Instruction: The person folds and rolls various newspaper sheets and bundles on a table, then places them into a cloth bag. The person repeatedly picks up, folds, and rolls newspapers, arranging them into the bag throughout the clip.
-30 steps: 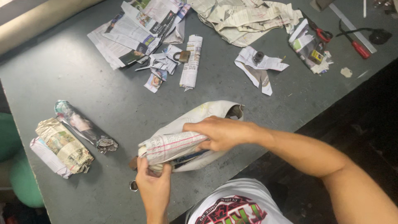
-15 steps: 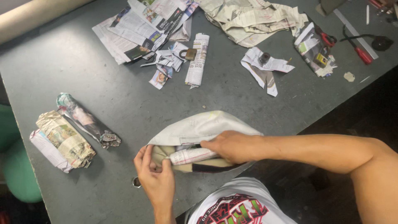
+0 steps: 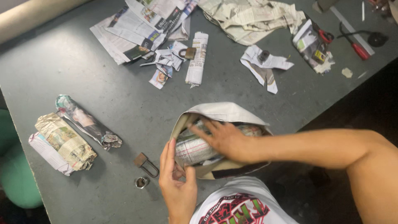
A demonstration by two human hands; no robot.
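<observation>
Grey and scuffed, the desk [image 3: 95, 103] carries things from its left edge to its right. Far left lie three newspaper-wrapped bundles [image 3: 66, 139] side by side, touching one another, the longest twisted shut at its near end. Just right of them, near the front edge, a small padlock [image 3: 145, 162] lies flat with a little metal ring [image 3: 141, 182] close beside it.

Next comes the left hand [image 3: 178, 186], palm turned inward and fingers straight, pressed against the open mouth of a beige cloth bag [image 3: 219, 114] and gripping its near rim with the thumb. The bag lies on its side at the front edge of the desk, mouth facing left. Inside it show paper-wrapped rolls [image 3: 192, 148]. The right hand [image 3: 224, 139] reaches in from the right, fingers spread flat on top of those rolls, pressing rather than closing around any one of them.

Farther back, loose newspaper sheets [image 3: 132, 29] and a rolled strip [image 3: 197, 58] are scattered, with a second padlock [image 3: 188, 52] on torn scraps. At far right lie a crumpled sheet [image 3: 253, 18], red-handled scissors [image 3: 326, 36] and a red-handled screwdriver [image 3: 358, 48].
</observation>
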